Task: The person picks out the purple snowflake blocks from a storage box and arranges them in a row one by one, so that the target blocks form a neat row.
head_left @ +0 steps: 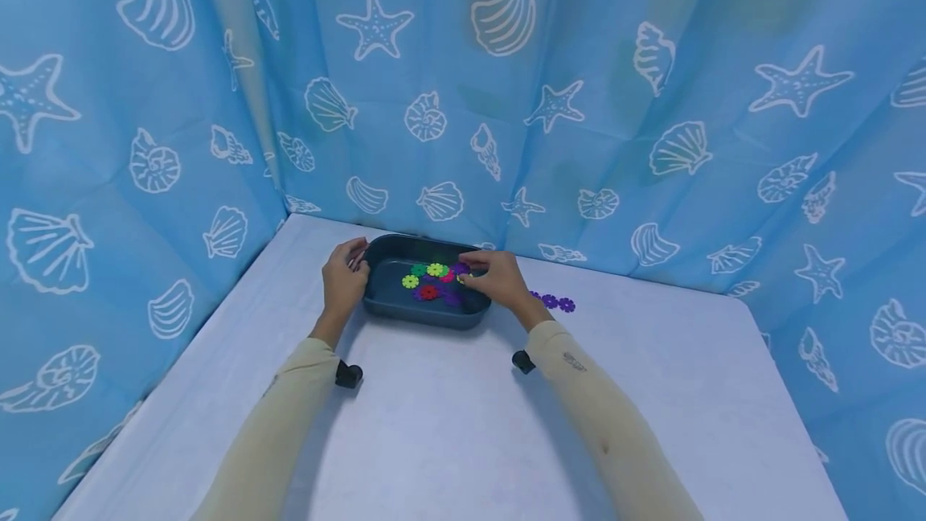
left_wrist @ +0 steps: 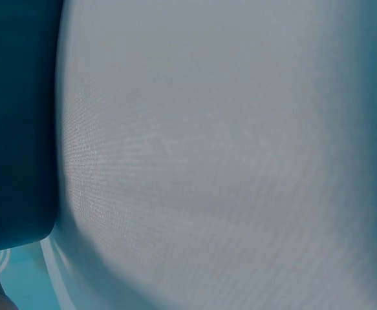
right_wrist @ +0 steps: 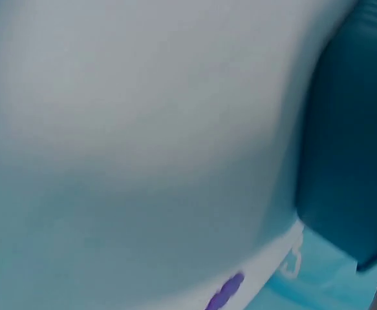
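A dark blue-grey plastic tray [head_left: 427, 317] sits on the white table, its side wall also in the left wrist view and the right wrist view. Inside lie several flower-shaped plastic discs: yellow [head_left: 410, 282], green [head_left: 419, 270], red [head_left: 429, 292] and purple [head_left: 452, 297]. My left hand [head_left: 345, 277] grips the tray's left end, thumb and fingers bent at the rim. Over the right end reaches my right hand [head_left: 497, 276], thumb and forefinger inside the tray around a purple disc [head_left: 460, 268]; I cannot tell whether they pinch it.
Right of the tray, a row of joined purple discs [head_left: 551, 301] lies on the white table [head_left: 434, 424], partly behind my right wrist. A blue curtain [head_left: 463, 87] printed with shells and starfish hangs close behind the tray and along both sides. Black wrist mounts [head_left: 350, 376] hang below both sleeves.
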`<state>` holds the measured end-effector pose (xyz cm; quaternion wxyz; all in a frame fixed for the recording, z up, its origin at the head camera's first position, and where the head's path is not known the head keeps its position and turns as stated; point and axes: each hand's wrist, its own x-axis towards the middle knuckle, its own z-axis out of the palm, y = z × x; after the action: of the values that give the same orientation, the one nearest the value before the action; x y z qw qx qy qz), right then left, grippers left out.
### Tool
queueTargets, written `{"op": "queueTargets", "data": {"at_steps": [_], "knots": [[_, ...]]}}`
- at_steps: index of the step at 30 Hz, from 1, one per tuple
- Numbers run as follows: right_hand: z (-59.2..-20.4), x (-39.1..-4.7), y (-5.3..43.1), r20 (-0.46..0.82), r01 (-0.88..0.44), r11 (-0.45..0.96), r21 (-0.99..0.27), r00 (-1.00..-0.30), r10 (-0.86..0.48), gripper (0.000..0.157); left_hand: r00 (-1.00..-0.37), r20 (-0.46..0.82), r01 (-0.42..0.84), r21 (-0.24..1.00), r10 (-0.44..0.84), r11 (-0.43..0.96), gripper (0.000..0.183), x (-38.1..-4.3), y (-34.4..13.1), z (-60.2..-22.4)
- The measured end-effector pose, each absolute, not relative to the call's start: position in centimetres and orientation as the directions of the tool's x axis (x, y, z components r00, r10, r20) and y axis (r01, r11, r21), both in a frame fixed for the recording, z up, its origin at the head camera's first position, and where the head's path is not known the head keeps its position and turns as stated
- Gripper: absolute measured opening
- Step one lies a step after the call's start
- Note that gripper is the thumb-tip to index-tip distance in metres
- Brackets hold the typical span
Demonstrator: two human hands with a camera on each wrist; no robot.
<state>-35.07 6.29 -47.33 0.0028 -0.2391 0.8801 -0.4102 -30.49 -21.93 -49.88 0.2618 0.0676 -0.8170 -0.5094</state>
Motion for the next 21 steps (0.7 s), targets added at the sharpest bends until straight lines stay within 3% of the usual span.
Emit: {"op": "queueTargets", "data": {"at_steps": [21], "knots": [[-46.2, -34.1, 20.1, 0.079, -0.230, 0.705, -0.671, -0.968, -0.240, 0.042, -0.850, 0.373, 0.167, 0.860, -0.371, 0.482, 0.039, -30.6, -22.0, -50.0]]}}
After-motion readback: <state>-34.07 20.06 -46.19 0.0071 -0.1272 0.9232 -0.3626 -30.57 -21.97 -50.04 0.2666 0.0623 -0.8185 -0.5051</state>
